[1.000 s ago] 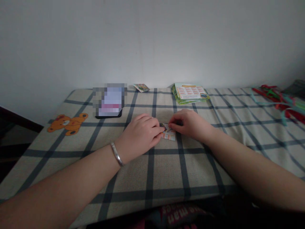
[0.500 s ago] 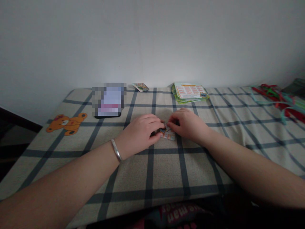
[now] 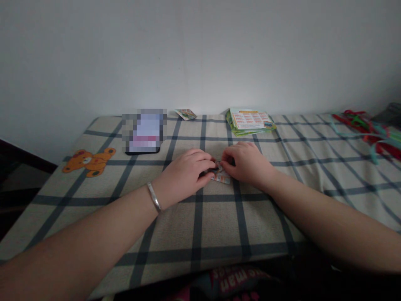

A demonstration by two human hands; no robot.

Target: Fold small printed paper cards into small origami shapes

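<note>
Between my two hands a small printed paper card (image 3: 222, 179) with orange and white marks lies low over the checked cloth. My left hand (image 3: 188, 173), with a silver bangle at the wrist, grips the card's left side between bent fingers and thumb. From the other side my right hand (image 3: 247, 164) pinches the upper right part of the card with thumb and forefinger, where it looks bent or folded. The fingers cover most of the card, so its full shape is hidden.
A stack of printed cards (image 3: 250, 121) lies at the back against the wall. Left of it rests a folded card (image 3: 186, 114), then a blurred-out phone (image 3: 146, 129). An orange bear cutout (image 3: 89, 161) is at left; red and green ribbons (image 3: 360, 123) are at right.
Both hands stay in almost the same place on the card. The fingers have shifted only slightly, and the whole view has moved a little.
</note>
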